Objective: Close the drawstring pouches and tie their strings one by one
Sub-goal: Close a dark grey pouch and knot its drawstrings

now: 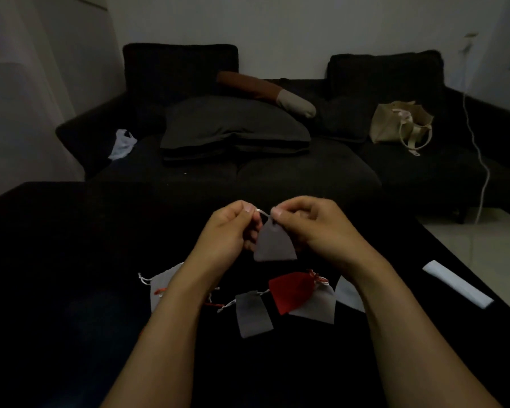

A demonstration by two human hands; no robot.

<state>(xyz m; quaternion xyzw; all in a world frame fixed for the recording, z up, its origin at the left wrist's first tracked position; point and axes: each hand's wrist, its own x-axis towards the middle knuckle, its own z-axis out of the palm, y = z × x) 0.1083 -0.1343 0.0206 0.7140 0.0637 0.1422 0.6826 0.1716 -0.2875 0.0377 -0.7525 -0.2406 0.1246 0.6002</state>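
Dim light falls on a black worktop [71, 260] with a dark sofa [248, 172] behind it. Above the worktop's middle a grey pouch [274, 245] hangs by its white string [261, 212], its mouth gathered narrow at the top. The left hand [227, 228] pinches one end of the string between thumb and forefinger, the other fingers curled. The right hand [309, 225] pinches the other end just beside the pouch's mouth, fingers likewise curled. The two hands are close together, the string short between them.

Below the hands more pouches lie flat on the worktop. A dark grey one [252, 315] lies nearest the person, its white string trailing to the left. Just right of it a red pouch [292, 290] with its neck gathered lies partly on a pale grey pouch [318, 307]. Another pale one [349, 294] shows beside the right forearm. On the left, a light grey pouch [165, 285] is partly hidden by the left forearm, with red and white strings near it.

Near the worktop's right edge lies a white strip [457, 286]. On the sofa rest dark cushions [233, 128], a brown and cream bolster [271, 94], a beige tote bag [401, 125] and a white plastic bag [122, 144]. A white cable [480, 154] hangs down the wall at the right.
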